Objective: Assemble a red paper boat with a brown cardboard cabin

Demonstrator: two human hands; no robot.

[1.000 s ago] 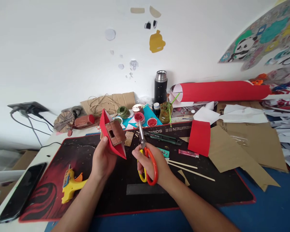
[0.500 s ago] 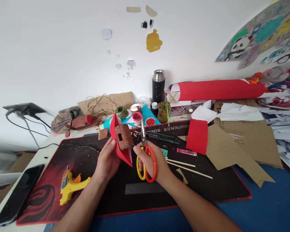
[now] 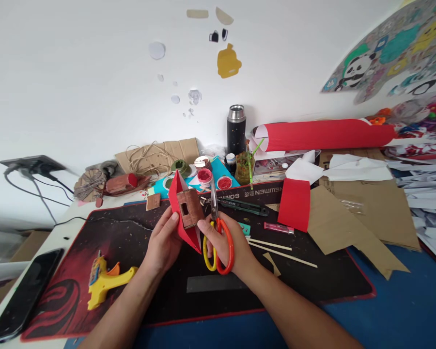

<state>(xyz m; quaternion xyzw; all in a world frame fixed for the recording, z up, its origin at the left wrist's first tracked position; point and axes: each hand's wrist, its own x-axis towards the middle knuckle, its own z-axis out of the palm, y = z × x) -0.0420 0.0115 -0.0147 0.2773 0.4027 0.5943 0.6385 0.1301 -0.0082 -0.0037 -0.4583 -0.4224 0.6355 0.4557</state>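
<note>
My left hand (image 3: 165, 238) is closed on a small model house, thumb pressed on its red paper roof (image 3: 182, 227). The brown cardboard wall (image 3: 193, 211) of the house has a rectangular cut-out and faces right. In my right hand (image 3: 234, 242) are scissors (image 3: 227, 246) with one yellow and one orange handle, their blades pointing up and away from me. My right thumb lies at the lower edge of the brown wall. The scissor blades stand just right of the house and look closed, or nearly so.
A yellow glue gun (image 3: 107, 281) and a phone (image 3: 23, 293) lie at left. Paint pots (image 3: 204, 178), a green cutter (image 3: 244, 207) and a black flask (image 3: 236, 128) stand or lie beyond my hands. Wooden sticks (image 3: 283, 254), red paper (image 3: 294, 204) and cardboard (image 3: 334, 220) lie at right.
The house has turned slightly in my left hand, its brown wall tilting more toward me and coming closer to my right thumb. The view has shifted a little; both grips stay the same.
</note>
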